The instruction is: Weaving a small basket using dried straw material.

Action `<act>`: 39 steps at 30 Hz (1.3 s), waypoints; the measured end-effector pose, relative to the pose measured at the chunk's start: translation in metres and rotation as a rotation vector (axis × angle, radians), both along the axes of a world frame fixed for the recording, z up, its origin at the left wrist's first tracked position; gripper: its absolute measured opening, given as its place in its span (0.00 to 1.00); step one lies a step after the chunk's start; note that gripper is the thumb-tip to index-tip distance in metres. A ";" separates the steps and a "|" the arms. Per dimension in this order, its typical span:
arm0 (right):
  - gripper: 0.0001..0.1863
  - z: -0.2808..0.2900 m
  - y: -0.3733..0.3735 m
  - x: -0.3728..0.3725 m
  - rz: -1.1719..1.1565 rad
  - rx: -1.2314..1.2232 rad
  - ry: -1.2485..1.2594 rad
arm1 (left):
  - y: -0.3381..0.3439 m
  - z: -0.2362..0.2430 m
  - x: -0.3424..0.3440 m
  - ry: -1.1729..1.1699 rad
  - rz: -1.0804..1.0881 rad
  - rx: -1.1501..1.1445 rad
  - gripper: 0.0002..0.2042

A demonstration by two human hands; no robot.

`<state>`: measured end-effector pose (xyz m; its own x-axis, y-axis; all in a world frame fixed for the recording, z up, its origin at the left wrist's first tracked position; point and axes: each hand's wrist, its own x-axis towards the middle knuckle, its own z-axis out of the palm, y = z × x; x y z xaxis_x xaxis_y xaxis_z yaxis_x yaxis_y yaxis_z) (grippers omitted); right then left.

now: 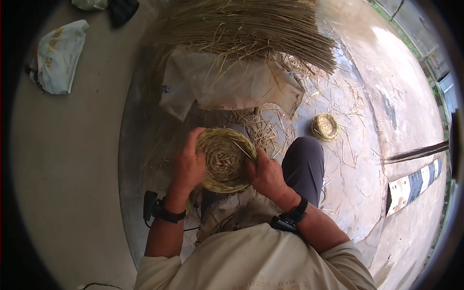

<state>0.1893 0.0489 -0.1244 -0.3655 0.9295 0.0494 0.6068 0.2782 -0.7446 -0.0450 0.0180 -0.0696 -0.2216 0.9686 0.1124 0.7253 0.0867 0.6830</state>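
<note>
A round, shallow basket of coiled straw (221, 162) is held over my lap, its hollow facing up. My left hand (189, 164) grips its left rim, the fingers along the edge. On the opposite side my right hand (267, 175) is closed on the rim, thumb toward the inside. A loose straw end sticks out near the upper right of the rim. The fingers under the basket are hidden. Black straps with small devices circle both my wrists.
A large bundle of straw (251, 26) lies ahead, partly over a pale cloth sack (232, 82). Loose straw litters the floor. A smaller straw basket (325, 126) sits right of my knee. A white plastic bag (59, 58) lies far left; dark bristles (416, 152) jut in at right.
</note>
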 end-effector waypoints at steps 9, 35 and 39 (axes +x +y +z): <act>0.18 0.012 -0.008 -0.002 -0.032 -0.019 -0.049 | -0.043 0.002 0.012 -0.233 0.113 0.036 0.37; 0.27 0.041 -0.020 0.022 -0.025 -0.122 0.335 | -0.055 -0.014 0.036 -0.876 0.076 0.125 0.40; 0.24 0.051 -0.018 0.054 -0.078 -0.176 0.375 | -0.036 0.005 0.057 -0.704 -0.105 0.121 0.40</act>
<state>0.2435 0.0306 -0.0737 -0.2809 0.9597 0.0036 0.2988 0.0910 -0.9500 0.0116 -0.0176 -0.0649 -0.1870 0.9787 0.0850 0.1102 -0.0651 0.9918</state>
